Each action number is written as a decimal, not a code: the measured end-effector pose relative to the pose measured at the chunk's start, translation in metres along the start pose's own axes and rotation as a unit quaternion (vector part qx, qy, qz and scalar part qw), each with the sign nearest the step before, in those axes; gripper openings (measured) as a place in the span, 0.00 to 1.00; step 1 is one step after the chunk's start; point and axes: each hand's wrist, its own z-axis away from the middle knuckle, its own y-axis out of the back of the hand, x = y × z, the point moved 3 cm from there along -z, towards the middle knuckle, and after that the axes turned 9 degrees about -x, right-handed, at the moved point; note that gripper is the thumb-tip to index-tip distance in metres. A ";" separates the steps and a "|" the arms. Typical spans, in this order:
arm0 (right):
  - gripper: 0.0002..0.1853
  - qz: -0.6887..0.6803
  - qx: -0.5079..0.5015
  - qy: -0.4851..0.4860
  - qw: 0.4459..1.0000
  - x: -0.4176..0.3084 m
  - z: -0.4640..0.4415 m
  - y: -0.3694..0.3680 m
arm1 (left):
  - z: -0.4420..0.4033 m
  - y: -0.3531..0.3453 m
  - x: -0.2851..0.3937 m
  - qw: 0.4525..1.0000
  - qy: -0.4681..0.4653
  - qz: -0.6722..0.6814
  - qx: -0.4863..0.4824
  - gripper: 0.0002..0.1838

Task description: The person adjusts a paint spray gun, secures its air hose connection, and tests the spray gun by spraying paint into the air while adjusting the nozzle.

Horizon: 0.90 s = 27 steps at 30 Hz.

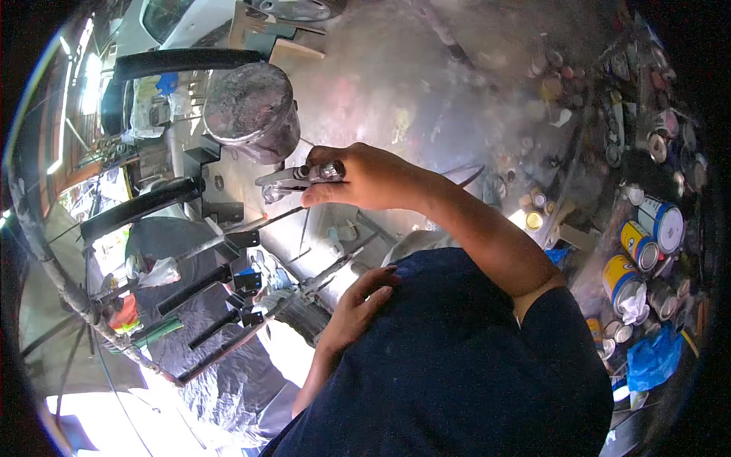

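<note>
My right hand (364, 177) is wrapped around a metal spray gun (293, 180), its nozzle end facing left toward several black metal brackets. Just beyond the gun stands a paint-crusted bucket (263, 126). My left hand (356, 305) rests against the front of my dark shirt, thumb and fingers apart and loosely bent, with nothing visible in it. Left of both hands, black metal pieces (145, 207) lie across a pole rack (221, 350); another long black piece (190, 62) is at its far end.
Paint cans (624, 278) and a blue plastic bag (655, 356) crowd the right side. Part of a vehicle (171, 23) shows at the top left. Crumpled dark plastic sheeting (205, 396) lies under the rack.
</note>
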 end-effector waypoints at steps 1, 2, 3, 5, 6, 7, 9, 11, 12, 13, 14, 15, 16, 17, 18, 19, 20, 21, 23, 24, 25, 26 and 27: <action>0.26 0.011 0.002 -0.010 1.000 0.000 0.000 0.001 | -0.001 0.000 0.001 1.000 -0.003 0.003 -0.001 0.24; 0.26 0.020 -0.005 -0.019 1.000 -0.001 -0.001 0.002 | -0.001 -0.001 0.002 1.000 -0.005 0.005 -0.002 0.24; 0.26 0.029 -0.013 -0.028 0.999 -0.002 -0.002 0.003 | -0.002 -0.002 0.003 1.000 -0.006 0.009 -0.004 0.24; 0.25 0.042 -0.011 -0.028 0.999 -0.003 -0.003 0.002 | -0.003 -0.003 0.007 1.000 -0.012 0.015 -0.007 0.24; 0.25 0.046 -0.002 -0.018 0.999 -0.003 -0.003 -0.001 | -0.004 -0.003 0.010 1.000 -0.015 0.017 -0.007 0.24; 0.24 0.051 0.008 -0.007 0.999 -0.004 -0.002 -0.003 | -0.004 -0.004 0.014 1.000 -0.020 0.019 -0.007 0.24; 0.24 0.032 -0.040 -0.021 0.998 -0.008 0.005 -0.006 | -0.009 -0.005 0.020 0.999 -0.034 0.021 -0.006 0.23; 0.23 0.023 -0.066 -0.011 0.997 -0.009 0.016 -0.013 | -0.019 -0.001 0.020 0.998 -0.053 0.022 -0.003 0.22; 0.23 0.016 -0.056 -0.015 0.998 -0.018 0.025 -0.012 | -0.028 0.002 0.018 0.997 -0.074 0.019 -0.004 0.21; 0.22 0.006 -0.047 -0.033 0.998 -0.021 0.034 -0.014 | -0.039 0.006 0.015 0.995 -0.096 0.016 -0.005 0.20; 0.22 -0.003 -0.038 -0.052 0.998 -0.024 0.042 -0.016 | -0.047 0.009 0.015 0.993 -0.118 0.013 -0.007 0.20; 0.22 -0.002 -0.019 -0.068 0.998 -0.032 0.050 -0.015 | -0.053 0.012 0.016 0.994 -0.101 0.027 -0.010 0.17; 0.21 0.000 0.000 -0.083 0.997 -0.042 0.057 -0.015 | -0.060 0.013 0.016 0.991 -0.123 0.034 -0.026 0.17; 0.20 0.001 0.013 -0.091 0.996 -0.050 0.063 -0.017 | -0.068 0.013 0.014 0.987 -0.147 0.040 -0.043 0.17; 0.20 -0.003 0.040 -0.097 0.994 -0.058 0.067 -0.020 | -0.073 0.013 0.015 0.983 -0.169 0.046 -0.060 0.17; 0.20 -0.008 0.067 -0.103 0.992 -0.065 0.070 -0.023 | -0.073 0.014 0.022 0.981 -0.182 0.014 -0.065 0.18; 0.20 -0.014 0.095 -0.109 0.989 -0.071 0.072 -0.027 | -0.075 0.014 0.024 0.974 -0.203 0.048 -0.090 0.18; 0.21 0.038 0.123 -0.087 0.988 -0.075 0.069 -0.030 | -0.077 0.013 0.025 0.964 -0.223 0.080 -0.117 0.18; 0.21 0.049 0.149 -0.134 0.978 -0.085 0.069 -0.037 | -0.082 0.011 0.020 0.940 -0.256 0.155 -0.162 0.17; 0.21 0.055 0.163 -0.158 0.972 -0.090 0.068 -0.041 | -0.085 0.013 0.016 0.935 -0.257 0.157 -0.189 0.16; 0.21 0.083 0.194 -0.141 0.967 -0.092 0.065 -0.046 | -0.088 0.015 0.011 0.929 -0.256 0.160 -0.216 0.16; 0.20 0.097 0.219 -0.156 0.958 -0.093 0.062 -0.055 | -0.091 0.017 0.006 0.922 -0.255 0.163 -0.243 0.16; 0.20 0.112 0.243 -0.170 0.948 -0.095 0.058 -0.064 | -0.094 0.017 0.001 0.915 -0.261 0.182 -0.248 0.16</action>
